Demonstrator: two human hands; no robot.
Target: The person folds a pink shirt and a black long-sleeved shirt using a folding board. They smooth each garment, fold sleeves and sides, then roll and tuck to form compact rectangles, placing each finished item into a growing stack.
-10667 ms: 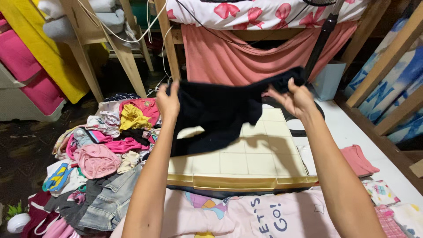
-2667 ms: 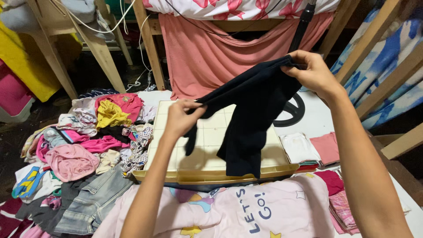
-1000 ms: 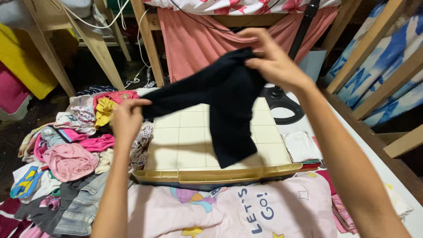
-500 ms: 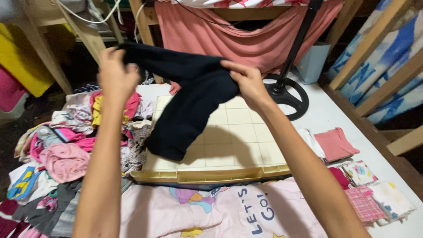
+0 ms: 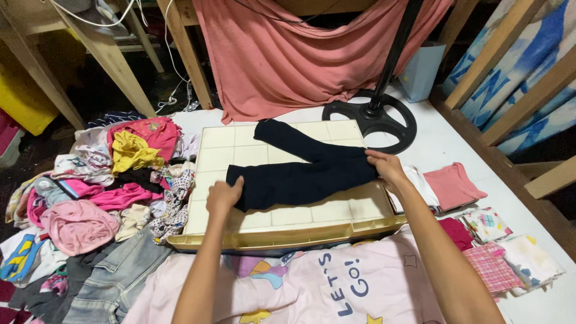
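Head view: a pair of black trousers (image 5: 303, 171) lies spread flat on a cream tiled board (image 5: 336, 213) in the middle of the frame, one leg angling off toward the upper centre. The left hand (image 5: 224, 197) sits at the garment's left end, fingers curled on the hem and pinching the cloth. The right hand (image 5: 385, 167) presses palm-down on the right end, fingers loosely spread, gripping nothing that I can make out. Left of the board, a heap of mixed clothes (image 5: 108, 180) with grey jeans (image 5: 114, 279) at lower left. Right side, a folded pink cloth (image 5: 453, 185) and small folded pieces (image 5: 504, 252). Upper centre, a black fan base (image 5: 372, 123) below a hanging salmon sheet (image 5: 300, 54)
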